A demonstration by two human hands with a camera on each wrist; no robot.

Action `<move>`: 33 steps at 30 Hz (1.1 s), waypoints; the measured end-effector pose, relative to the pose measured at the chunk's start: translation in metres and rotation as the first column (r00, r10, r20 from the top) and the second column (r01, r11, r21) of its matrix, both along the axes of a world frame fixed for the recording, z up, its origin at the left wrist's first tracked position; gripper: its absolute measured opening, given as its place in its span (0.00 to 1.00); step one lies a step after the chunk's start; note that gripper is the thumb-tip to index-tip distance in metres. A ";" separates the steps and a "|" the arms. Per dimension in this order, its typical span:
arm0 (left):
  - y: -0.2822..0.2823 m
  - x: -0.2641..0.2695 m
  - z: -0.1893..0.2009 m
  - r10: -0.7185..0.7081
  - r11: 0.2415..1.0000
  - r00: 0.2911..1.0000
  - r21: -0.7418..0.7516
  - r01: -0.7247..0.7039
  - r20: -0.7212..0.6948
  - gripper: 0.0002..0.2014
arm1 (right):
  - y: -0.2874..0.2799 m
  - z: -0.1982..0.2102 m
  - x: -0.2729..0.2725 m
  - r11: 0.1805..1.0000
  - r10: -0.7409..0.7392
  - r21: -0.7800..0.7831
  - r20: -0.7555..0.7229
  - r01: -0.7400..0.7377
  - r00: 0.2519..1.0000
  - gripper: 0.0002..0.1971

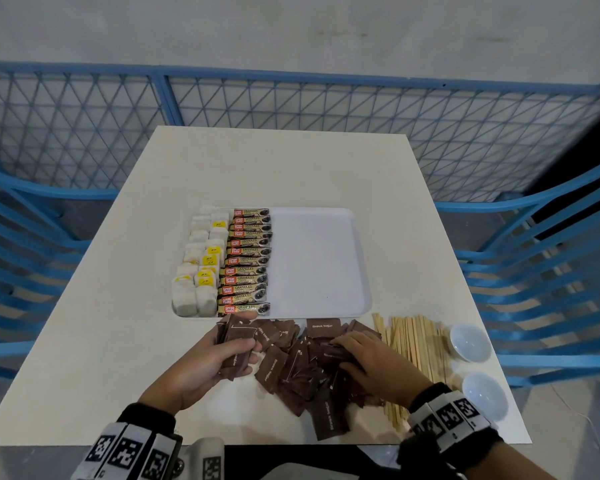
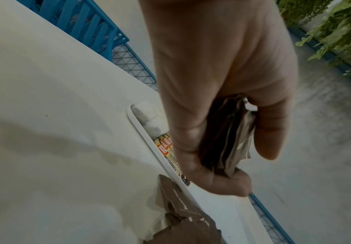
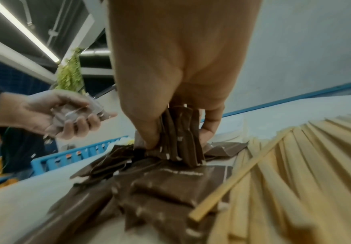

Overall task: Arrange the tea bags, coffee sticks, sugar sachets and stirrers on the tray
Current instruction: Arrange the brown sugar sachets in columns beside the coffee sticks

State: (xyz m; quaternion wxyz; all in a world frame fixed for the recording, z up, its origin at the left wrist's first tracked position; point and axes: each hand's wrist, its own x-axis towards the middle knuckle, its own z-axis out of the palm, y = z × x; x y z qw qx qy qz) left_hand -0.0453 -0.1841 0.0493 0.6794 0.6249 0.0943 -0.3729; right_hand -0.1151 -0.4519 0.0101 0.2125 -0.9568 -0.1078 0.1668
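Sugar sachets [image 3: 178,133] stand bunched between the right hand's [image 1: 374,363] thumb and curled fingers [image 3: 211,122], atop the loose pile [image 1: 302,372]. At nine o'clock, the left hand [image 1: 201,368] grips another stack [image 2: 229,132]. The tray [image 1: 319,265] lies at twelve, stirrers [image 1: 413,341] at three.

Matt brown paper sachets [image 1: 293,367], pale wooden stirrers [image 1: 417,344], glossy foil coffee sticks [image 1: 248,261], smooth white plastic tray [image 1: 321,261].

café-like seating | white table [image 1: 125,341] | blue chairs [image 1: 548,271] | mesh fence [image 1: 291,105]
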 end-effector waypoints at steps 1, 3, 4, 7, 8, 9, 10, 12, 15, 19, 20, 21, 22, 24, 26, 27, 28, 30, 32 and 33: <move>-0.001 0.000 0.001 0.000 1.000 1.000 -0.005 0.000 0.004 0.16 | -0.001 0.000 0.001 0.999 -0.033 0.038 -0.011 0.034 0.999 0.21; -0.003 0.000 0.004 0.000 1.000 1.000 -0.022 0.000 0.011 0.17 | -0.002 0.001 0.002 0.984 -0.121 0.129 -0.035 0.124 0.992 0.19; -0.004 0.001 0.004 0.001 1.000 1.000 -0.030 0.000 0.013 0.18 | -0.004 0.002 0.002 0.968 -0.174 0.175 -0.052 0.180 0.983 0.18; -0.005 0.005 0.004 0.007 0.999 1.000 -0.041 -0.007 0.010 0.16 | -0.010 0.010 0.004 0.893 -0.316 0.296 -0.126 0.340 0.940 0.14; -0.006 0.007 0.005 0.009 0.999 1.000 -0.037 -0.008 0.006 0.15 | -0.012 0.013 0.005 0.861 -0.345 0.343 -0.149 0.376 0.927 0.13; -0.007 0.009 0.006 0.008 0.999 1.000 -0.034 -0.008 0.003 0.15 | -0.012 0.017 0.006 0.826 -0.368 0.393 -0.166 0.404 0.915 0.13; -0.008 0.010 0.006 0.005 0.999 1.000 -0.035 -0.005 0.002 0.16 | -0.012 0.021 0.007 0.789 -0.387 0.442 -0.184 0.427 0.904 0.13; -0.012 0.015 0.009 -0.007 0.999 1.000 -0.051 0.008 0.011 0.19 | -0.006 0.035 0.012 0.690 -0.399 0.549 -0.255 0.471 0.881 0.15; -0.017 0.023 0.017 -0.009 0.997 1.000 -0.072 0.011 0.027 0.19 | 0.011 0.055 0.023 0.566 -0.330 0.669 -0.352 0.482 0.876 0.19; -0.026 0.031 0.029 -0.033 0.988 0.998 -0.152 0.039 0.046 0.21 | 0.043 0.070 0.044 0.418 -0.233 0.768 -0.426 0.486 0.874 0.20; -0.027 0.033 0.031 -0.046 0.984 0.998 -0.168 0.054 0.054 0.20 | 0.052 0.071 0.049 0.385 -0.219 0.786 -0.431 0.483 0.875 0.20; -0.029 0.034 0.034 -0.052 0.981 0.997 -0.182 0.062 0.057 0.20 | 0.060 0.072 0.054 0.368 -0.214 0.799 -0.425 0.476 0.880 0.20; -0.030 0.035 0.036 -0.049 0.979 0.997 -0.196 0.058 0.051 0.19 | 0.069 0.074 0.059 0.370 -0.222 0.804 -0.410 0.465 0.885 0.20; -0.030 0.040 0.040 -0.021 0.975 1.000 -0.220 0.024 0.014 0.20 | 0.081 0.077 0.066 0.404 -0.245 0.806 -0.361 0.434 0.900 0.20; -0.027 0.046 0.043 0.019 0.967 0.999 -0.255 -0.029 -0.041 0.21 | 0.091 0.079 0.071 0.473 -0.264 0.789 -0.298 0.392 0.917 0.15; -0.024 0.049 0.045 0.034 0.961 0.997 -0.271 -0.051 -0.068 0.20 | 0.095 0.080 0.074 0.498 -0.267 0.784 -0.269 0.372 0.925 0.13; -0.022 0.052 0.045 0.039 0.956 0.995 -0.285 -0.063 -0.089 0.20 | 0.099 0.081 0.076 0.520 -0.266 0.776 -0.250 0.357 0.931 0.13; -0.016 0.057 0.044 0.025 0.951 0.993 -0.303 -0.058 -0.111 0.16 | 0.107 0.081 0.082 0.563 -0.257 0.748 -0.246 0.352 0.935 0.12; -0.011 0.061 0.044 0.024 0.948 0.991 -0.312 -0.065 -0.134 0.10 | 0.113 0.075 0.088 0.692 -0.267 0.640 -0.204 0.334 0.942 0.10; -0.008 0.063 0.044 0.034 0.943 0.988 -0.324 -0.082 -0.150 0.09 | 0.116 0.073 0.091 0.768 -0.277 0.556 -0.158 0.317 0.948 0.12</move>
